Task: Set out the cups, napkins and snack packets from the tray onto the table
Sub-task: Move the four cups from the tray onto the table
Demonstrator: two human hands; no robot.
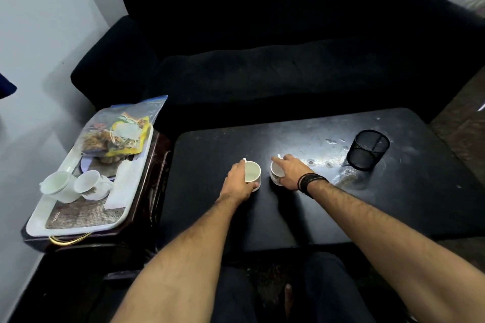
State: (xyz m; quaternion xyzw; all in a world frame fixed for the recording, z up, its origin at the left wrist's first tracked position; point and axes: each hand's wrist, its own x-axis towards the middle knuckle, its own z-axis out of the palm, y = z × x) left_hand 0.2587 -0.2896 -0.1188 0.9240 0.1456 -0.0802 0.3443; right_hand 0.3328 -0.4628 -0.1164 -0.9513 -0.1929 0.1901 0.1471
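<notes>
Nearest to us are our own dark-trousered knees [309, 294] under the tabletop's near edge, with both bare forearms reaching forward over it. Far left, a white tray [131, 181] sits on a dark side stand [154, 191] just beside the tabletop's left edge. At the tray's near end two white cups [76, 185] lean tilted against each other, both looking empty; a white folded napkin [123, 186] lies along the tray's right rim, and at the far end a clear zip bag [123, 126] holds yellow snack packets [128, 136] and brown snacks. The black table [393, 207] starts right of the stand; its left strip and near-left corner are bare. Towards the middle, our left hand [237, 181] is wrapped around the side of a white cup [252, 172] standing upright on the tabletop, empty inside. Just beside it, not touching, our right hand [290, 172], with dark bands on the wrist, curls over a second white cup [275, 173], fingers on its rim and far side; that cup is tilted a little towards the left. Right of the hands the top is scuffed and open up to a black mesh holder [368, 151] near the far-right corner, upright; we cannot tell whether anything is in it. The near-right corner is open. A dark sofa [262, 47] runs behind the far edge.
</notes>
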